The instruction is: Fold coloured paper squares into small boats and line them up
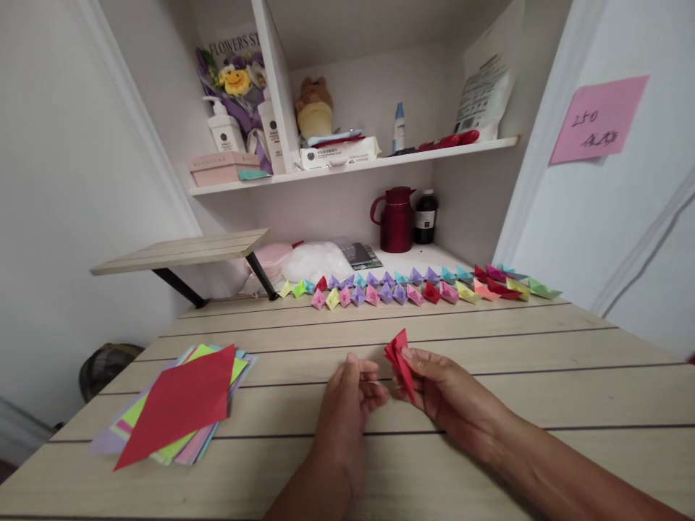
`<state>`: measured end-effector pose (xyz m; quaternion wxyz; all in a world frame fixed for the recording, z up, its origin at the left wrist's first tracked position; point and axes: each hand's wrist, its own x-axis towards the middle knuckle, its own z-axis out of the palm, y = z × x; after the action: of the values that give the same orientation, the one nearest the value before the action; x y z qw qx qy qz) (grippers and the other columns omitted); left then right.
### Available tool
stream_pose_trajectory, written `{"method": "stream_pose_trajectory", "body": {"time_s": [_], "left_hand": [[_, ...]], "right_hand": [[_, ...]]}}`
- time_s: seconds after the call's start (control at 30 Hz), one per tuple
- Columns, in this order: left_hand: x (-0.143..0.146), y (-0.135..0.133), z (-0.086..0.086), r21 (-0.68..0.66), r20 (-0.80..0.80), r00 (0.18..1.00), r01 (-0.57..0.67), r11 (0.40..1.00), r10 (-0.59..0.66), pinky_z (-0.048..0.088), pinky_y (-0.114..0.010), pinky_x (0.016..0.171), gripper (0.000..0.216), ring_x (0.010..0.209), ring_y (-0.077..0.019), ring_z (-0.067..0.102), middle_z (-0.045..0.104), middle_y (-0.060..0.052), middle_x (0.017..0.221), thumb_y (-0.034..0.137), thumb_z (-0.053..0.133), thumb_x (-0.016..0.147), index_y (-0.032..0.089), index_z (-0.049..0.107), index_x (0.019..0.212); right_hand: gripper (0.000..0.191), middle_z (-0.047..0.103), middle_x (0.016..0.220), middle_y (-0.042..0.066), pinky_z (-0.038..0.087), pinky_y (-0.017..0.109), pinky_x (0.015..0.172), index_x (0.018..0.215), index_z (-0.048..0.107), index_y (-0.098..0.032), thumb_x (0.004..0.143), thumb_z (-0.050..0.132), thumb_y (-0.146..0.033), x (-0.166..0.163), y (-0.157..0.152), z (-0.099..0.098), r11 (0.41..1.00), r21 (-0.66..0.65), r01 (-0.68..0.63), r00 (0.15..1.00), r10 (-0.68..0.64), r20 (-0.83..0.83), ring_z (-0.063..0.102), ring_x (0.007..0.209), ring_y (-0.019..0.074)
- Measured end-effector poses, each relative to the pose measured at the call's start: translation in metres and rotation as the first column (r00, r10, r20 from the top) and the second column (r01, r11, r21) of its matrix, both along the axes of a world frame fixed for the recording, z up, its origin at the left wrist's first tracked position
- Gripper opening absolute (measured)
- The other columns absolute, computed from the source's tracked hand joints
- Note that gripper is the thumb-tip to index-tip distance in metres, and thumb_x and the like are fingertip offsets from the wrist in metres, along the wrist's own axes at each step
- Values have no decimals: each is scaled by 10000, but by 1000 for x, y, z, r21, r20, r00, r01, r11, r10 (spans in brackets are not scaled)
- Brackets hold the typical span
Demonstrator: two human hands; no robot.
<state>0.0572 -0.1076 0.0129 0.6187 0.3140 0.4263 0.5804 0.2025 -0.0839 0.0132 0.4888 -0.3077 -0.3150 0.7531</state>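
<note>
A piece of folded red origami paper is pinched between the thumb and fingers of my right hand, held above the middle of the table. Its layers fan out a little at the top left, and its lower part narrows to a point. Just left of it is my left hand, thumb raised and fingers loosely bent, with nothing in it. A small gap separates its fingertips from the red paper. Off to the left lies a stack of coloured paper sheets, a red sheet on top.
Two rows of small folded paper boats line the table's back edge. A small raised wooden shelf stands at back left. Behind are a red thermos jug, a dark bottle and a white shelf with toiletries.
</note>
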Motion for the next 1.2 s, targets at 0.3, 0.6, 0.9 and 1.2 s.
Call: {"method": "stream_pose_trajectory", "body": {"time_s": [0.3,0.6,0.9,1.2], "left_hand": [[4,-1,0,-1,-71,996,58,998,-58,456,-323,739,581,762,-201,597,660,-123,816,648,582,742,92,685,874],[2,2,-4,61,-78,997,33,998,-28,402,-236,650,295,615,-107,485,556,-8,620,410,731,711,130,644,676],[-1,2,-4,17,59,996,62,998,-63,412,-202,597,259,567,-81,468,547,6,586,328,776,680,121,623,654],[-6,7,2,-52,242,946,233,971,-214,448,-185,613,233,585,-69,524,653,-30,753,305,731,759,140,706,922]], "right_hand": [[279,633,609,8,408,264,602,680,647,-159,735,735,-419,2,3,-5,985,170,23,959,-70,276,516,578,133],[339,661,614,31,405,293,613,624,600,-167,760,683,-466,-7,-3,-5,937,349,-11,879,-157,450,567,602,169],[358,667,594,24,386,266,577,605,572,-162,735,709,-466,-12,-6,4,936,352,3,922,-139,361,537,559,143],[388,626,828,40,434,298,677,853,647,-190,819,573,-570,-8,-7,13,925,370,86,953,-185,241,576,738,181]]}}
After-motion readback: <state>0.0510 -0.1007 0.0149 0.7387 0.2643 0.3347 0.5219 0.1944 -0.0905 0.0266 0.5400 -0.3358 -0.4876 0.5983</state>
